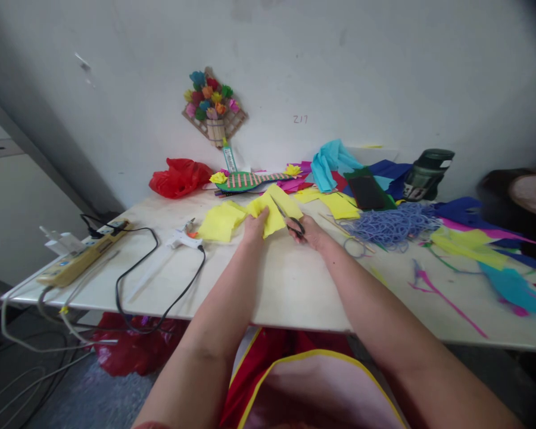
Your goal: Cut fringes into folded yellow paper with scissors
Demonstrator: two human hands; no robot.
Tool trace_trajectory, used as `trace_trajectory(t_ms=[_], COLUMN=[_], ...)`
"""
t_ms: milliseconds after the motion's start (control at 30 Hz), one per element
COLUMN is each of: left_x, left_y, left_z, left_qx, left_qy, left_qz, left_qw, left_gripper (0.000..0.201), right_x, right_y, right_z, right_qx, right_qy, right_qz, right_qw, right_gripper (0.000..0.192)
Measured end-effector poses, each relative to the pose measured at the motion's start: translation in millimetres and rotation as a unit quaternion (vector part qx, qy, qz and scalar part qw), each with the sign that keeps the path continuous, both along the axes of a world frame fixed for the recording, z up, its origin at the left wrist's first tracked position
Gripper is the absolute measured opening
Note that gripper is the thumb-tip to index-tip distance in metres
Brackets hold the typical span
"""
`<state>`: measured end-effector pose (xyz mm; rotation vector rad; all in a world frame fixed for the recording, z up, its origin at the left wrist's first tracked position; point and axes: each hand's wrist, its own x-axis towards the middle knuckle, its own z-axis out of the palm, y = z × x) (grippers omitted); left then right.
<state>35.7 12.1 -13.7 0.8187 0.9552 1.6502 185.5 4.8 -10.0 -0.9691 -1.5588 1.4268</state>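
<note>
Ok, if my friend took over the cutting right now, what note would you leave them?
Left hand: pinching the folded yellow paper over the table.
Right hand: working the black-handled scissors, blades in the paper's upper edge.
Nearby: another yellow sheet lies left of the hands, more yellow pieces to the right, blue cord pile beyond.
Done: a cut is started.
Left: how far the cut runs cannot be seen; the other sheets look uncut.
</note>
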Motion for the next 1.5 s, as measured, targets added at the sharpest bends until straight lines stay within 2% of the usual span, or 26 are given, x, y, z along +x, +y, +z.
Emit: trace_trajectory(t_ms=[267, 433, 567, 700, 867, 1133, 1300, 1500], left_x=[-2.6, -7.6, -11.5, -15.8, -22.6, -26.2, -24.8, -24.0], left_y=[0.6, 0.6, 0.3, 3.3, 7.1, 6.8, 2.9, 1.7], left_z=[0.0, 1.5, 3.7, 3.4, 2.2, 2.2, 5.1, 5.3], left_qx=[-0.008, -0.019, -0.033, -0.010, -0.013, -0.016, 0.000, -0.001], left_qy=[0.010, -0.005, -0.009, -0.026, -0.017, -0.020, -0.021, 0.005], left_qz=[-0.003, 0.006, 0.009, 0.027, 0.047, 0.013, -0.002, -0.025], left_qw=[1.000, 1.000, 0.999, 0.999, 0.999, 1.000, 1.000, 1.000], left_gripper=[0.026, 0.025, 0.024, 0.022, 0.021, 0.035, 0.033, 0.032], right_x=[0.1, 4.4, 8.7, 13.4, 29.0, 53.8, 56.9, 54.0], right_y=[0.4, -1.2, -1.4, -2.7, -2.0, 1.5, -3.4, -0.1], right_z=[-1.2, 0.2, 1.8, 5.4, 10.6, 14.5, 20.6, 16.7], right_qx=[0.010, 0.008, 0.016, 0.026, -0.007, -0.049, -0.052, -0.058], right_qy=[-0.016, -0.003, -0.033, -0.060, -0.077, -0.015, 0.049, 0.041], right_qz=[0.013, 0.016, 0.027, 0.047, 0.070, 0.146, 0.172, 0.183], right_qw=[1.000, 1.000, 0.999, 0.997, 0.995, 0.988, 0.983, 0.981], right_gripper=[0.032, 0.028, 0.026, 0.027, 0.033, 0.040, 0.042, 0.039])
